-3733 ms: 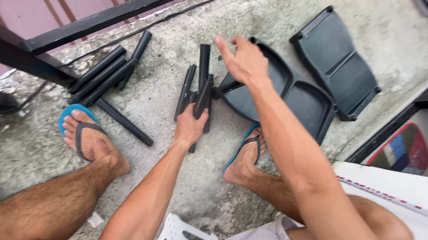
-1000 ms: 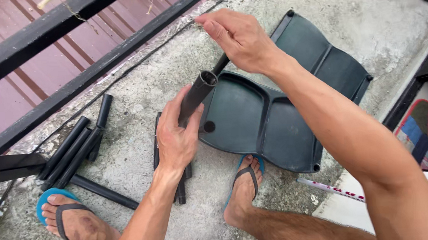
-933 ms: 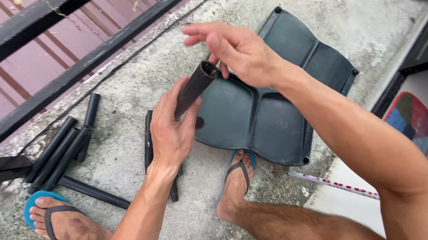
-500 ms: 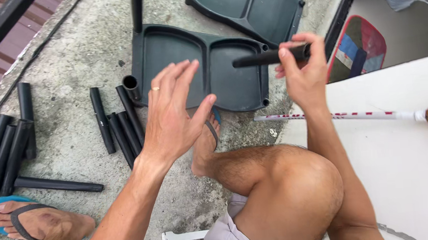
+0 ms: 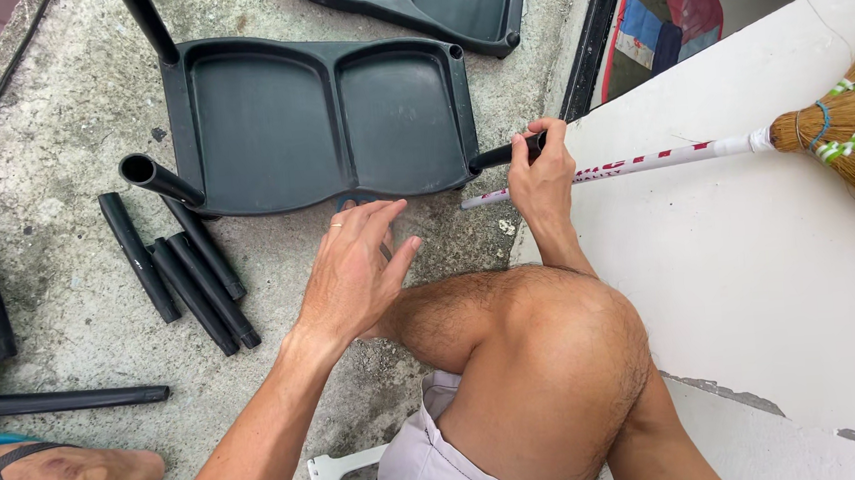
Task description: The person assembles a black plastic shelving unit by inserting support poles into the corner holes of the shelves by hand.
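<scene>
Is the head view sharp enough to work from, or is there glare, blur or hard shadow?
Head view: even, soft daylight, no hard shadows; tray and right hand on the black tube look sharp; left hand is slightly soft; white wall is bright but not blown out; wide-angle bending at the edges.

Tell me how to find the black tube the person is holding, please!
Start at the dark green two-hollow tray lying on the concrete. Go to its near right corner, where the right hand closes around a black tube beside the broom's white handle. Unlike the loose tubes lying left, this one meets the tray's corner.
</scene>
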